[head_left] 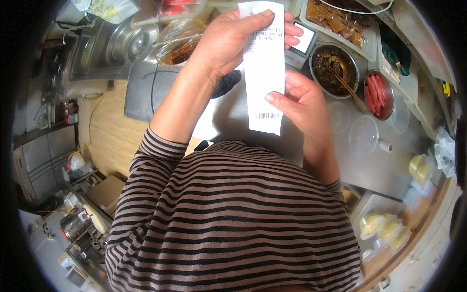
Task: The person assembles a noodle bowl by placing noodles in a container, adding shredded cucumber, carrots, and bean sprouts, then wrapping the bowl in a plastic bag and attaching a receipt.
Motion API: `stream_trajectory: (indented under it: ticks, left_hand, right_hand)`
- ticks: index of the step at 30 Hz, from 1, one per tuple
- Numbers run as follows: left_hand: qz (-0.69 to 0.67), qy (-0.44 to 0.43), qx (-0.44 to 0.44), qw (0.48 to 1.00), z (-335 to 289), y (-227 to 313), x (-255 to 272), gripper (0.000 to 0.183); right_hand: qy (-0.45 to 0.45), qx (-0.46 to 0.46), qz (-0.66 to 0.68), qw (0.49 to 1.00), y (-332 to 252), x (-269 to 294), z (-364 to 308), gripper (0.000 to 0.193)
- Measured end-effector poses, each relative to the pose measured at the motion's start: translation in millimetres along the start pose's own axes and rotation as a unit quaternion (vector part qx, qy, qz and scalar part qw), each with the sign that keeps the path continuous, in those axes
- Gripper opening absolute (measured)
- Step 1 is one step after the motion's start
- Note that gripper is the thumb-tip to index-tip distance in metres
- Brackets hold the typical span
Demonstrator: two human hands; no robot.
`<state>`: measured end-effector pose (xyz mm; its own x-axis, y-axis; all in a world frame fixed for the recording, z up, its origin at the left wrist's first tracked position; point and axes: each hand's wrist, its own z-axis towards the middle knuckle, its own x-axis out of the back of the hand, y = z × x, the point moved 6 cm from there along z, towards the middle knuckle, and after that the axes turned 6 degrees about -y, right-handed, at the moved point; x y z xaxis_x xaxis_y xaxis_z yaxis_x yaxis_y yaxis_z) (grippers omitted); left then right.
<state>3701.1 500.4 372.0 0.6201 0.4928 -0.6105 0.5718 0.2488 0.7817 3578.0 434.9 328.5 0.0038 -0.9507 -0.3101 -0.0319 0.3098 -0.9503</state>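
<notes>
A long white paper receipt (pixel 262 73) with printed lines and a barcode hangs upright between my hands over the steel counter. My left hand (pixel 231 36) grips its upper end, the thumb laid across the front and the fingers behind. Lower down, my right hand (pixel 304 102) pinches the right edge, its thumb on the front near the barcode. Just behind the paper stands a small device with a lit screen (pixel 302 40), partly covered by my left fingertips. Right of it is a steel bowl (pixel 357 61) of dark sauce with chopsticks (pixel 346 86) resting in it.
Red sausages (pixel 374 95) fill a small metal bowl at right. Round clear plastic lids or tubs (pixel 364 136) lie on the steel counter (pixel 384 168). A tray of brown packets (pixel 335 24) sits at the back. Plastic-wrapped food (pixel 177 46) and a metal lid (pixel 141 44) stand left.
</notes>
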Motion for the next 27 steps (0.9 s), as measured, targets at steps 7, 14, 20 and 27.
stream_trajectory:
  ticks: [7, 14, 20, 27]
  left_hand:
    - [-0.004, 0.013, 0.012, 1.000, 2, -1, -3, 0.030]
    - [0.081, -0.053, -0.026, 0.995, 10, -2, -10, 0.038]
    - [0.029, -0.014, -0.051, 0.998, 25, 14, -15, 0.031]
    - [0.060, -0.027, -0.344, 0.937, 68, 130, -40, 0.032]
  right_hand:
    - [-0.006, -0.010, 0.005, 1.000, 0, 1, 1, 0.023]
    - [-0.003, -0.035, 0.100, 0.994, -2, -2, 4, 0.023]
    - [-0.017, -0.003, 0.174, 0.985, 20, 13, 46, 0.019]
    - [0.142, 0.092, -0.057, 0.984, -74, 41, 101, 0.029]
